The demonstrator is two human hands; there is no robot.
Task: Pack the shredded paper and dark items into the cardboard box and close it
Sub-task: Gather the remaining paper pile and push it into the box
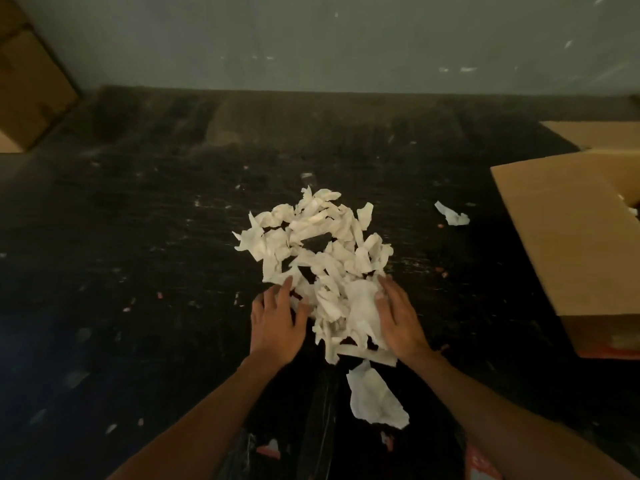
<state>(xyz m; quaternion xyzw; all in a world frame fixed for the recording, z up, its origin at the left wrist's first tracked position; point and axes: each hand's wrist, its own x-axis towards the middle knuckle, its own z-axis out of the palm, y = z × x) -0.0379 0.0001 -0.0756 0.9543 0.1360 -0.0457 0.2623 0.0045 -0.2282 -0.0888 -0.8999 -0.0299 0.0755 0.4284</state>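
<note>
A heap of white shredded paper (pixel 322 258) lies on the dark worktop (pixel 138 237) in the middle of the view. My left hand (pixel 277 323) rests flat at the heap's near left edge, fingers spread. On the near right side, my right hand (pixel 398 317) presses against the paper with fingers apart. Neither hand grips anything. One larger torn sheet (pixel 375 398) lies loose between my forearms. The cardboard box (pixel 571 244) stands open at the right edge, one flap tilted toward me. A dark glossy item (pixel 322 410) shows below the heap, hard to make out.
A small paper scrap (pixel 452 213) lies between the heap and the box. Another cardboard box (pixel 27 88) sits at the far left against the grey wall (pixel 311 39). Tiny white and pink flecks dot the worktop.
</note>
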